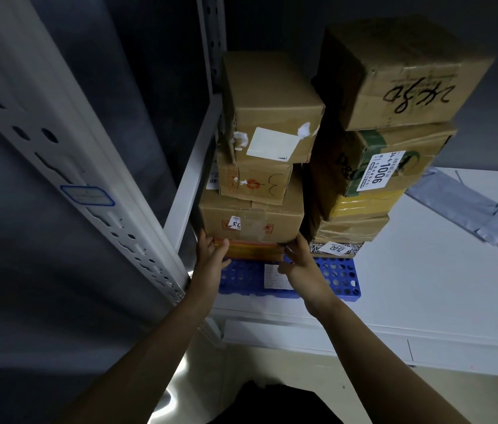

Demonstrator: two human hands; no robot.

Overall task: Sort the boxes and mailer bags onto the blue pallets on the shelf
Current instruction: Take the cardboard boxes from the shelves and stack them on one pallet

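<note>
- Head view: two box stacks (260, 166) already built on blue pallet (341, 275).
- Left hand (211, 255) and right hand (299, 264) pressed, uncurled, against the left stack's bottom box (250, 250).
- Grey mailer bag (461, 206) left unsorted, far right.

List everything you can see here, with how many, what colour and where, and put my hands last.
Left stack of cardboard boxes: four visible, three brown over a thin orange-yellow one, on the pallet beside the shelf upright.
Right stack of cardboard boxes: at least four, brown, one with green and yellow print, lowest with black-and-white pattern, on the pallet.
Blue pallet: one, perforated plastic, on the white shelf, under both stacks.
Paper note: one, white, on the pallet front.
Mailer bag: one, grey, flat on the shelf, right of the stacks.
Shelf upright: one, white metal, left foreground.
Hands: left hand and right hand, at the bottom corners of the left stack.
</note>
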